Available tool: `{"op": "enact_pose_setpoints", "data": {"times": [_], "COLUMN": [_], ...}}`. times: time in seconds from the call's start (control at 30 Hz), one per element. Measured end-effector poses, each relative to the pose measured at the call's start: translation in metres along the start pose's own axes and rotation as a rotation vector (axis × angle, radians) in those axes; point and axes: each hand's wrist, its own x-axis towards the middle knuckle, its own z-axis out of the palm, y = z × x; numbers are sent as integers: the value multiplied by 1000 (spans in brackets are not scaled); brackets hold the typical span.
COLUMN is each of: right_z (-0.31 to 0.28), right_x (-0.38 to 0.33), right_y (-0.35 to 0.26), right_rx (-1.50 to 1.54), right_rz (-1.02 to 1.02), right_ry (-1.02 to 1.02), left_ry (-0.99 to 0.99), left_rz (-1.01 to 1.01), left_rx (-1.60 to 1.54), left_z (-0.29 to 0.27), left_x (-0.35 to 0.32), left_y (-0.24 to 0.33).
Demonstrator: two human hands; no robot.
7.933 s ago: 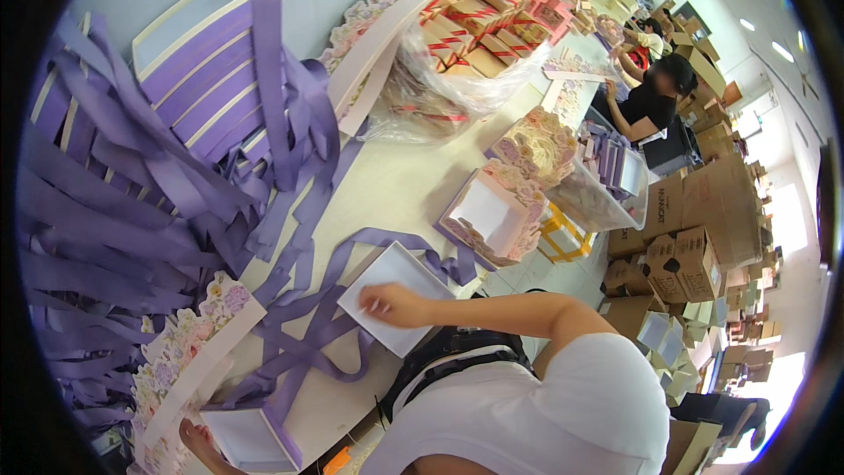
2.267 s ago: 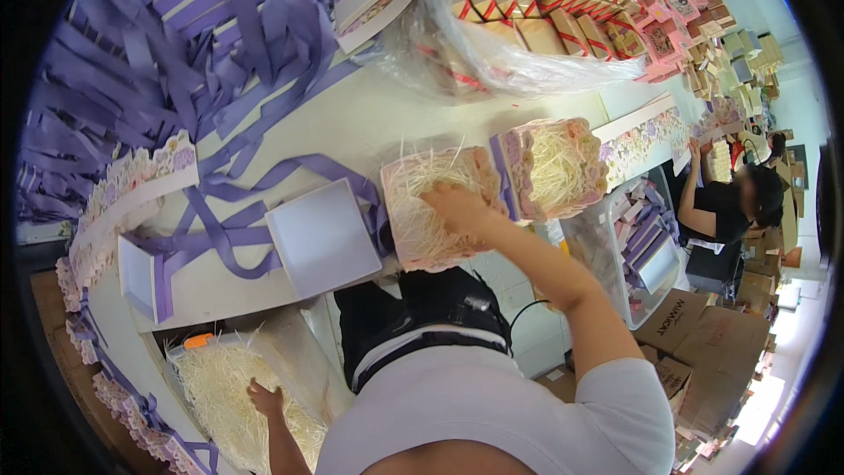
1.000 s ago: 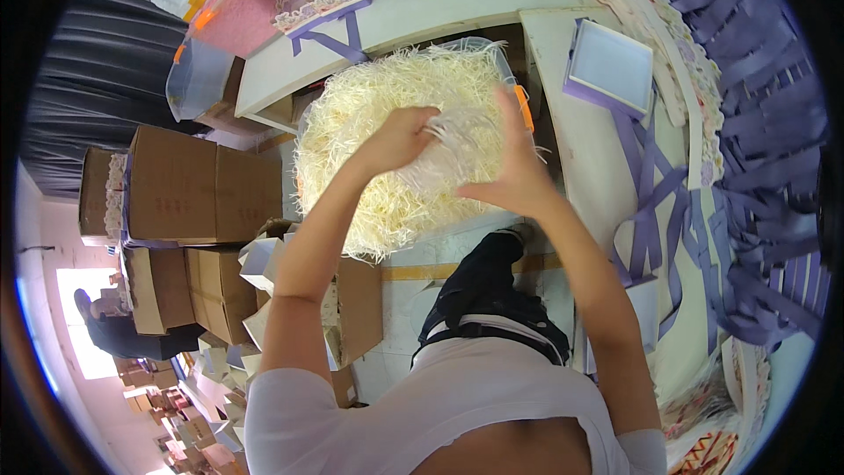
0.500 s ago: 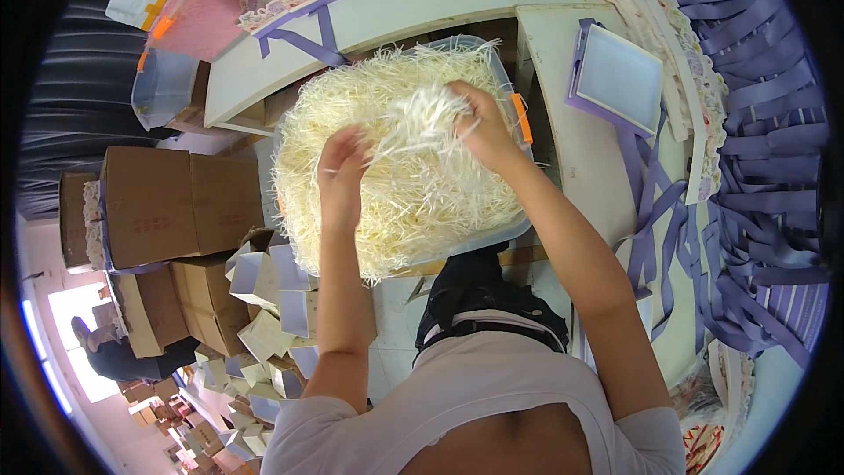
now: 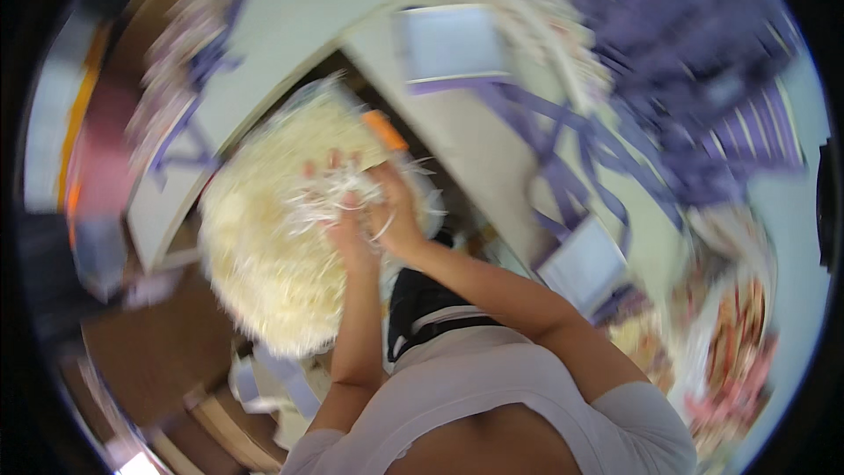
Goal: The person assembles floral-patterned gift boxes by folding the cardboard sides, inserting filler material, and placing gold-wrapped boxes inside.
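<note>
A bunch of white shredded paper is gathered between my two hands, over a heap of cream shredded paper. My left hand cups the bunch from below, with its fingers curled round it. Against the other side of it presses my right hand, close beside the left, and a few strands stick out past the fingers. The heap fills a clear plastic bin with an orange latch, which stands in the gap between two white tables. Motion blur smears the finger details.
On the right-hand table lie a shallow open box with a pale inside, a second box and trailing purple ribbons. Many more ribbons pile at the far right. Cardboard boxes stand at the left.
My hands have come together around the white shreds; before, they were apart, with the shreds at my right hand. The view has swung right, showing a second box on the table.
</note>
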Motion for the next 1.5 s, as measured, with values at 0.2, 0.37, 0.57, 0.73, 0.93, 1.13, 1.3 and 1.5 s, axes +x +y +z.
{"op": "enact_pose_setpoints", "data": {"times": [0.2,0.37,0.57,0.73,0.93,1.13,1.3,1.5], "right_z": [-155,-290,-395,-423,-426,-442,-457,-469], "right_x": [-33,-144,-332,-393,-382,-383,-403,-383], "right_y": [-27,-60,-61,-37,-27,5,-2,26], "right_rx": [-62,-269,-518,-853,-925,-808,-1238,-843], "right_rz": [-24,-95,275,548,795,884,807,1209], "right_ry": [654,1259,1514,1301,782,142,431,813], "left_ry": [-599,-1273,-2141,-1964,-2039,-2537,-2595,-2425], "left_rz": [-129,-320,424,665,355,1014,783,687], "left_rx": [206,73,339,645,454,962,1391,1239], "left_z": [117,226,258,254,238,241,253,247], "left_x": [-47,-198,-355,-375,-353,-419,-449,-456], "left_y": [-74,-105,-142,-152,-167,-206,-247,-233]}}
